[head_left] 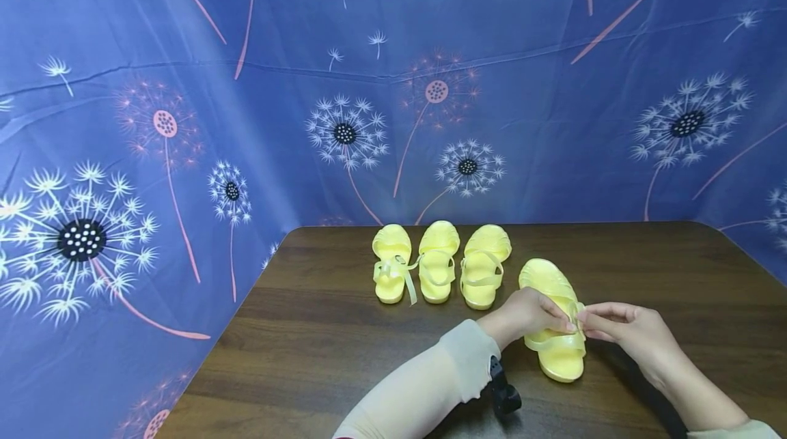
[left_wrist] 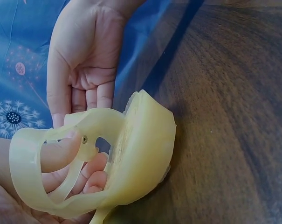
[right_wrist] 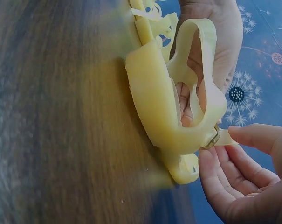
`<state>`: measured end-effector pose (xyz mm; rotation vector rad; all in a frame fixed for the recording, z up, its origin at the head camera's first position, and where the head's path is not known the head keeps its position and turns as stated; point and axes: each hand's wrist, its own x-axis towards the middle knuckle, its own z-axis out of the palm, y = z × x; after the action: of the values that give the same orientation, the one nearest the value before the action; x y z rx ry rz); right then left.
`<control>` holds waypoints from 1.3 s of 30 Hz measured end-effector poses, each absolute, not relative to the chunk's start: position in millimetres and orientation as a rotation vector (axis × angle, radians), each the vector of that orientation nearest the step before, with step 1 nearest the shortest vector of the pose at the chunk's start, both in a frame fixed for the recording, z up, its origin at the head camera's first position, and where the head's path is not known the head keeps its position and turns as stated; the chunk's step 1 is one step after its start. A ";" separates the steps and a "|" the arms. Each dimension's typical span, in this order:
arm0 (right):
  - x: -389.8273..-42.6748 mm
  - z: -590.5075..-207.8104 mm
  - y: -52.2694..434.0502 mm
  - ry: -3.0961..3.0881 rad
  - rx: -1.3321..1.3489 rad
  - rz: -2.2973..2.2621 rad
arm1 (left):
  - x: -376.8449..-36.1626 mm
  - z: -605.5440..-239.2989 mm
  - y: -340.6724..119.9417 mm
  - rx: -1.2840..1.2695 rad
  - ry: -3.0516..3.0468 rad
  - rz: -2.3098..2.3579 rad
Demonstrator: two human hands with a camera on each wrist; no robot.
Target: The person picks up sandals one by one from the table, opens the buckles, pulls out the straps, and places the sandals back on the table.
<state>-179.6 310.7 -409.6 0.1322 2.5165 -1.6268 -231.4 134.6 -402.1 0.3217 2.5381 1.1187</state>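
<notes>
A yellow jelly sandal [head_left: 544,278], toe pointing away, sits at the right of the row on the table. From its left side my left hand [head_left: 530,315] reaches over, its thumb inside the ankle strap [left_wrist: 25,170] and its fingers curled near the side, holding the sandal. On the right side my right hand [head_left: 642,333] pinches the strap's free end [right_wrist: 226,137] between thumb and fingers. That end comes out at a small metal buckle [right_wrist: 213,138]. Whether the buckle's pin is in a hole cannot be seen.
Three more yellow sandals stand left of the hands: the left one [head_left: 391,241] with a loose strap end, the middle one [head_left: 439,237] and the right one [head_left: 488,241]. They rest on a dark wooden table [head_left: 295,350]. Behind it hangs a blue dandelion-print cloth [head_left: 541,125].
</notes>
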 end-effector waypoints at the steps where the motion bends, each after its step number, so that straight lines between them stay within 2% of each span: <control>1: -180.4 -409.4 310.1 2.516 0.136 -1.629 | -231.6 -402.0 134.6 0.326 2.541 1.113; 14: -184.2 -413.0 306.4 2.485 0.139 -1.761 | -232.9 -401.2 138.2 0.358 2.600 0.993; 23: -185.7 -411.7 304.4 2.634 0.183 -1.537 | -234.3 -396.8 137.8 0.415 2.610 0.948; 30: -195.5 -413.1 309.9 2.472 0.112 -1.856 | -234.2 -396.8 138.1 0.426 2.581 0.956; 39: -195.1 -405.0 328.8 2.658 -0.095 -1.467 | -234.0 -400.2 139.3 0.413 2.553 0.959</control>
<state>-195.1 328.8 -405.0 -0.0955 2.6579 -1.4674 -234.0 139.3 -400.2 0.4131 2.5529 0.9591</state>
